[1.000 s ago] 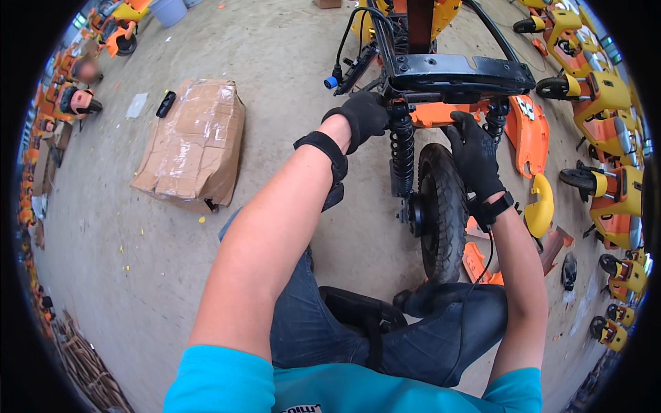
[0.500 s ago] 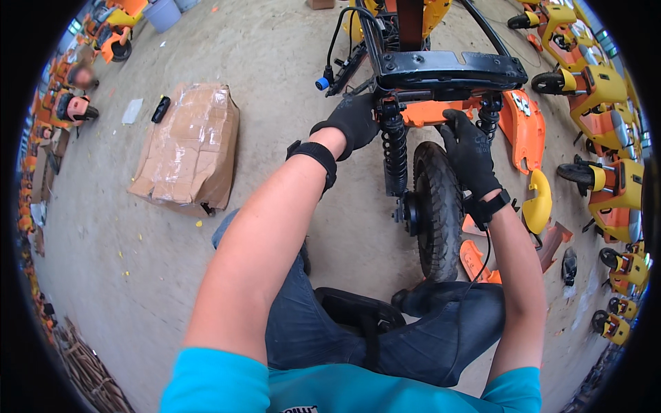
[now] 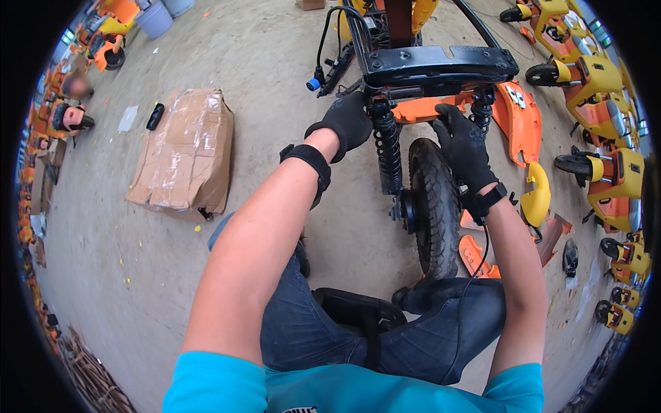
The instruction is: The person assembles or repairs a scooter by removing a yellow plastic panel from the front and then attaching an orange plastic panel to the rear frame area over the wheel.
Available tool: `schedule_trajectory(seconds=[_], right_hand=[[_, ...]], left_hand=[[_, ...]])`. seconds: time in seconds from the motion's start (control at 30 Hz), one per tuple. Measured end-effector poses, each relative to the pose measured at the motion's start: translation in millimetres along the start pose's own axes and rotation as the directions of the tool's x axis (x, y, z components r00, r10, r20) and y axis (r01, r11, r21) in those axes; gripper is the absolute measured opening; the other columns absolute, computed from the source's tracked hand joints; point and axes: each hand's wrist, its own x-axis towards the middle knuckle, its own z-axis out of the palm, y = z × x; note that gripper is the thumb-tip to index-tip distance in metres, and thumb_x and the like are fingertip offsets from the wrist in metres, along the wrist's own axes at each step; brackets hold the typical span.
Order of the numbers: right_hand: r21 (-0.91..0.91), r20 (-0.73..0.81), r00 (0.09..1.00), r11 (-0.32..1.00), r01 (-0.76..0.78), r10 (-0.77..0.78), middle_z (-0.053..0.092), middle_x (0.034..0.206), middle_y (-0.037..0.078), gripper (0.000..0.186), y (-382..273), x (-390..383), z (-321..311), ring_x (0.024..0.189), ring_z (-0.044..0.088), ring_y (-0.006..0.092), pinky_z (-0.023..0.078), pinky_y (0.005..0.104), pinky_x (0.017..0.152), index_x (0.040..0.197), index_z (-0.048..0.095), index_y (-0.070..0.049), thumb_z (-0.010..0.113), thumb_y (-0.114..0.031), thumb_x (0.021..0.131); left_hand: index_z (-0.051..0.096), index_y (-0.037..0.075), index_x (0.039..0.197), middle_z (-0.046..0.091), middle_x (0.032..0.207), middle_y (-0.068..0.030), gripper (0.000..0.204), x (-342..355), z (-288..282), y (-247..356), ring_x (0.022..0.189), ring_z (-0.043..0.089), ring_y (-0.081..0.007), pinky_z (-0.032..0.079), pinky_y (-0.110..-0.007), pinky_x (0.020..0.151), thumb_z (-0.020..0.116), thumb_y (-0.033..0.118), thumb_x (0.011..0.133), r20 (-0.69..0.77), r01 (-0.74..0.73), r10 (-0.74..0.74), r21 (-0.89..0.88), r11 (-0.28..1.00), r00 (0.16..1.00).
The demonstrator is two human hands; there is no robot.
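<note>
Wheel [image 3: 432, 206] mounted, panels [image 3: 520, 131] loose

Shock absorbers [image 3: 385, 148] look fitted; the frame [image 3: 441, 67] seems uncovered. Left hand [image 3: 348, 122] beside the left spring, fingertips hidden; right hand [image 3: 468, 146], fingers bent, at an orange piece [image 3: 418, 109] below the frame. Cannot tell whether either grips. Floor [image 3: 275, 103] runs left to a carton [image 3: 182, 148]; panels edge the right.

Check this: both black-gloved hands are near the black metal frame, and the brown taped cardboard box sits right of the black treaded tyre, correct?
Wrong side: the head view shows the cardboard box left of the treaded tyre. The gloved left hand and right hand are near the frame.
</note>
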Motion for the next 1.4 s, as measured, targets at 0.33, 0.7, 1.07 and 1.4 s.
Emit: schedule_trajectory(seconds=[0.33, 0.7, 1.07, 1.4], right_hand=[[0.038, 0.015, 1.000, 0.999, -0.026, 0.025, 0.069, 0.093, 0.017, 0.031, -0.1, 0.5, -2.5, 0.086, 0.067, 0.0320, 0.051, 0.0410, 0.077, 0.116, 0.060, -0.006, 0.059, -0.026, 0.093], [0.006, 0.013, 1.000, 1.000, -0.001, 0.001, 0.069, 0.091, 0.018, 0.033, 3.3, -0.5, -3.3, 0.086, 0.067, 0.0329, 0.052, 0.0413, 0.077, 0.117, 0.060, -0.005, 0.061, -0.025, 0.091], [0.016, 0.052, 0.998, 0.999, -0.033, 0.032, 0.068, 0.092, 0.020, 0.038, 10.3, -10.1, -2.6, 0.088, 0.066, 0.0348, 0.051, 0.0427, 0.078, 0.123, 0.056, -0.005, 0.061, -0.024, 0.091], [0.142, -0.052, 0.998, 0.989, -0.039, 0.047, 0.066, 0.105, 0.020, 0.043, 6.3, -1.4, -1.9, 0.099, 0.064, 0.0348, 0.050, 0.0430, 0.086, 0.129, 0.051, -0.004, 0.060, -0.019, 0.090]], left_hand=[[0.065, 0.006, 0.112, 0.069, 0.098, -0.0136, 0.041, -15.7, -24.6, 28.1, 0.092, 0.065, -0.0227, 0.051, -0.035, 0.082, 0.072, 0.019, 0.074, 0.233, 0.017, 0.026, -0.180, 0.984, 0.972], [0.061, -0.005, 0.114, 0.069, 0.093, -0.0137, 0.057, -3.8, -15.8, 19.6, 0.083, 0.063, -0.0199, 0.049, -0.031, 0.077, 0.076, 0.031, 0.073, 0.276, 0.187, -0.173, -0.026, 0.982, 0.946], [0.062, -0.004, 0.113, 0.069, 0.096, -0.0122, 0.052, -6.1, -11.7, 16.4, 0.085, 0.063, -0.0192, 0.049, -0.031, 0.081, 0.075, 0.028, 0.074, 0.177, 0.071, -0.053, -0.097, 0.993, 0.983], [0.062, -0.002, 0.111, 0.066, 0.098, -0.0082, 0.044, -8.4, -8.3, 21.4, 0.086, 0.060, -0.0170, 0.049, -0.031, 0.081, 0.075, 0.019, 0.074, 0.125, 0.010, 0.029, -0.300, 0.954, 0.992]])
